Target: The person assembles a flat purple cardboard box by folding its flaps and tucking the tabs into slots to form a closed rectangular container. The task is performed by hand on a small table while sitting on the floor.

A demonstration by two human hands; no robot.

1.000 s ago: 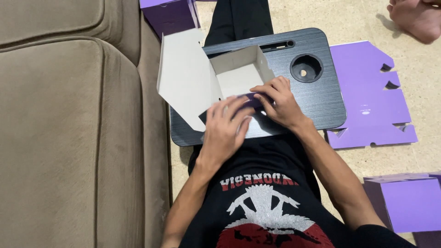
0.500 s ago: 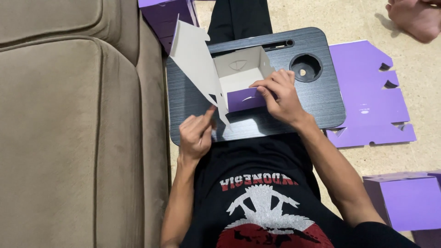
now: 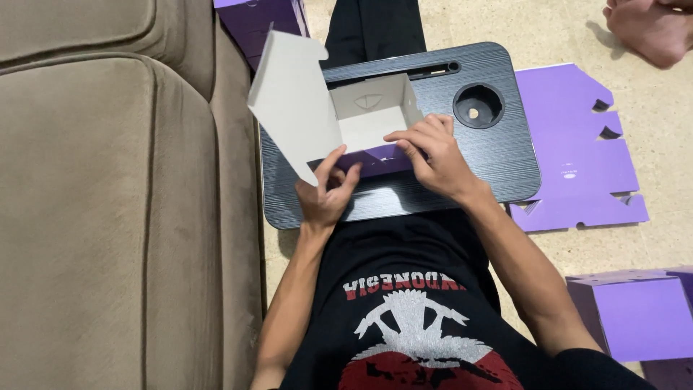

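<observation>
Nearest the camera, the left hand (image 3: 325,195) has dropped back toward the body since a second ago, when both hands were pressed flat together over the box's near wall. Its fingers are now curled and pinching the lower corner of the tall flap, thumb up against the purple near wall. The right hand (image 3: 433,155) has barely moved: its fingers are bent over the near wall's top edge, pressing it down and inward, gripping cardboard and nothing else.

So the half-folded cardboard box, purple outside and pale grey inside (image 3: 368,119), has opened up. Its large side flap (image 3: 292,108), which lay lower and flatter, now stands tilted up to the left, and the near wall looks folded into place, though whether its tab is locked I cannot tell from here.

The box sits on the dark wood-grain lap tray with a round cup hole (image 3: 491,159), across the person's legs. Beyond lie a flat purple die-cut cardboard sheet (image 3: 577,155) on the floor to the right, an assembled purple box (image 3: 635,314) nearer, and a beige fabric sofa (image 3: 108,202) on the left.
</observation>
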